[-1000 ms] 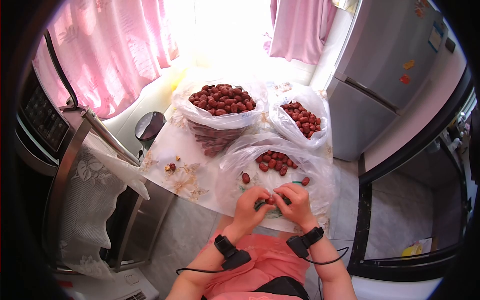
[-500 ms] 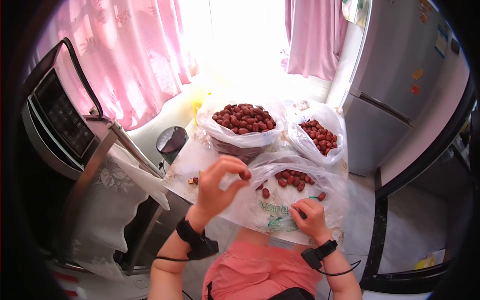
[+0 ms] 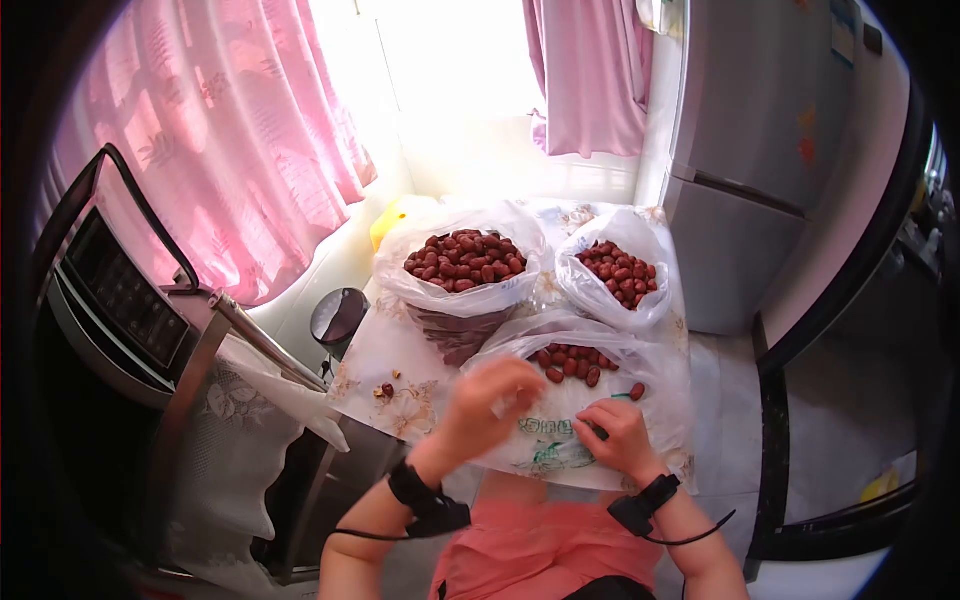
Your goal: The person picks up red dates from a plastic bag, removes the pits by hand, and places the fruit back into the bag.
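My left hand point(image 3: 490, 408) is over the near edge of the opened white plastic bag point(image 3: 500, 450); its fingers are smeared by motion, so what they hold does not show. My right hand point(image 3: 615, 435) rests low over the same bag, near its green print, with fingers curled together; anything inside them is hidden. Several red dates point(image 3: 572, 362) lie in this bag, beyond both hands. A single red date point(image 3: 637, 391) sits apart, just above my right hand.
A large bag heaped with red dates point(image 3: 465, 262) stands at the back left, a smaller bag of dates point(image 3: 620, 275) at the back right. Small date scraps point(image 3: 385, 390) lie on the flowered tablecloth point(image 3: 400, 340). A fridge point(image 3: 740, 240) stands to the right.
My left hand has moved right and down to the near bag; before, it held a red date in a pinch. My right hand stays nearly in place. The view has shifted.
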The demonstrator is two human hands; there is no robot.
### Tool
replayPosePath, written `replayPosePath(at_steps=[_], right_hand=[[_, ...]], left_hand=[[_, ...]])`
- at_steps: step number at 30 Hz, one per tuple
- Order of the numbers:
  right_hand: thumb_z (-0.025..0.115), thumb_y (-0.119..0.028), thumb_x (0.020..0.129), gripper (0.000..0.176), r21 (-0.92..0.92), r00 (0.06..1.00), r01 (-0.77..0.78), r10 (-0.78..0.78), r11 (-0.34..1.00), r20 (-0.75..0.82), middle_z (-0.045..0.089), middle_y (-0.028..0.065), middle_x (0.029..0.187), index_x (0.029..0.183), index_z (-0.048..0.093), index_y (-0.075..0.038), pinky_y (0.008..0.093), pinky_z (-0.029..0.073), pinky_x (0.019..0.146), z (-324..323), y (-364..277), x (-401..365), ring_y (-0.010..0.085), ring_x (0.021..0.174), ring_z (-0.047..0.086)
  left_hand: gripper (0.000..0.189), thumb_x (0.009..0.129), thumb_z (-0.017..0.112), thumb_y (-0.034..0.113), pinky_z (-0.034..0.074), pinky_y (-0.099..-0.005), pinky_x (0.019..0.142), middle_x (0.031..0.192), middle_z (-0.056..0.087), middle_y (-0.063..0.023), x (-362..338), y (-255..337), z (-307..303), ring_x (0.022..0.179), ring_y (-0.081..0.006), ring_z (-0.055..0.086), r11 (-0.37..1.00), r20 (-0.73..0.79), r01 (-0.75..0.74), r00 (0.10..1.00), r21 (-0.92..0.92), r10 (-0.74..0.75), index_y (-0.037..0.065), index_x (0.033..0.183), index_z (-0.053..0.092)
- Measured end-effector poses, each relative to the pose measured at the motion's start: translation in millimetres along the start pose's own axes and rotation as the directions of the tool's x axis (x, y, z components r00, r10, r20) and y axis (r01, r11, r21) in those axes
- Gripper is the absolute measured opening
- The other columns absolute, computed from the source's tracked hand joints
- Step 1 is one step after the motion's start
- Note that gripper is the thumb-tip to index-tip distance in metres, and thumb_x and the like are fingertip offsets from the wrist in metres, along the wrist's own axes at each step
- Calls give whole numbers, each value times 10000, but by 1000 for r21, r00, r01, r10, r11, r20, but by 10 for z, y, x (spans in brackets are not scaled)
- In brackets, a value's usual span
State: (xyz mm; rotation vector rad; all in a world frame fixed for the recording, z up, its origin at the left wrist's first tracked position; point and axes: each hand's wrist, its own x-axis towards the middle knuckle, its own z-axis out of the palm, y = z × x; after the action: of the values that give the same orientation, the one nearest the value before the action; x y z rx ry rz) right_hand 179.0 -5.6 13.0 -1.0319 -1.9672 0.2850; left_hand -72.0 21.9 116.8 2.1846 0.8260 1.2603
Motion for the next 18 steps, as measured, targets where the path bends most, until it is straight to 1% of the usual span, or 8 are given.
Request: replayPosePath(at_steps=[2, 3, 6, 7, 9, 12, 15, 18], right_hand=[[804, -125, 834, 111, 8, 1000, -2, 2, 1000, -1, 694, 118, 824, 875, 727, -57, 421, 536, 661, 6, 16, -8, 331, 746, 682], [805, -129, 834, 113, 4, 1000, 10, -11, 1000, 2, 693, 118, 824, 875, 727, -58, 424, 535, 662, 7, 22, -2, 333, 745, 682], [795, -146, 846, 112, 17, 1000, 9, -8, 1000, -18, 693, 111, 824, 872, 728, -60, 422, 537, 670, 20, 30, -22, 329, 753, 684], [791, -152, 850, 112, 24, 1000, 11, -11, 1000, -16, 693, 106, 823, 870, 729, -61, 420, 537, 672, 16, 37, -27, 324, 755, 686], [789, -158, 852, 114, 0, 1000, -1, 1, 1000, -8, 693, 101, 819, 865, 729, -62, 419, 537, 670, -6, 23, -46, 320, 754, 687], [787, -168, 855, 121, -2, 1000, 12, -12, 1000, -11, 690, 95, 810, 855, 728, -62, 416, 535, 664, -4, 47, -16, 312, 747, 687], [787, -178, 857, 131, 15, 1000, 21, -20, 1000, -18, 692, 92, 807, 845, 727, -62, 412, 534, 657, 4, 58, -27, 305, 736, 687], [789, -181, 858, 133, 12, 1000, 15, -15, 1000, -6, 695, 89, 811, 847, 730, -62, 408, 537, 662, 7, 57, -34, 302, 743, 692]], left_hand=[[230, 813, 767, -33, 550, -415, 850, 1023, 700, -109, -215, 61, 272, 958, -320, 686, 989, 277, -141, 953, 52, 121, 49, 1022, 719], [230, 813, 767, -33, 550, -415, 850, 1023, 700, -109, -291, 10, 364, 958, -320, 686, 988, 289, -143, 950, 55, 121, 49, 1022, 719], [268, 799, 705, -47, 531, -463, 911, 1159, 679, -128, -429, -290, 527, 1064, -358, 642, 940, 224, -155, 971, 304, 87, 49, 1049, 699], [268, 799, 705, -47, 531, -463, 911, 1159, 679, -128, -439, -398, 546, 1064, -358, 642, 938, 240, -171, 966, 301, 99, 49, 1049, 699], [297, 778, 693, -41, 536, -465, 909, 1194, 667, -140, -432, -542, 559, 1100, -371, 627, 851, 86, -42, 996, 523, -3, 52, 1059, 695], [311, 764, 679, -40, 541, -465, 903, 1148, 681, -132, -436, -679, 544, 1080, -368, 644, 779, 63, -14, 997, 627, -33, 59, 1057, 702], [319, 752, 676, -41, 550, -458, 879, 1103, 694, -116, -447, -720, 519, 1033, -357, 660, 827, 72, 84, 986, 556, -148, 75, 1047, 714], [306, 754, 686, -29, 564, -450, 832, 1072, 702, -99, -449, -754, 518, 975, -341, 666, 820, 68, 50, 992, 571, -108, 82, 1036, 729]])
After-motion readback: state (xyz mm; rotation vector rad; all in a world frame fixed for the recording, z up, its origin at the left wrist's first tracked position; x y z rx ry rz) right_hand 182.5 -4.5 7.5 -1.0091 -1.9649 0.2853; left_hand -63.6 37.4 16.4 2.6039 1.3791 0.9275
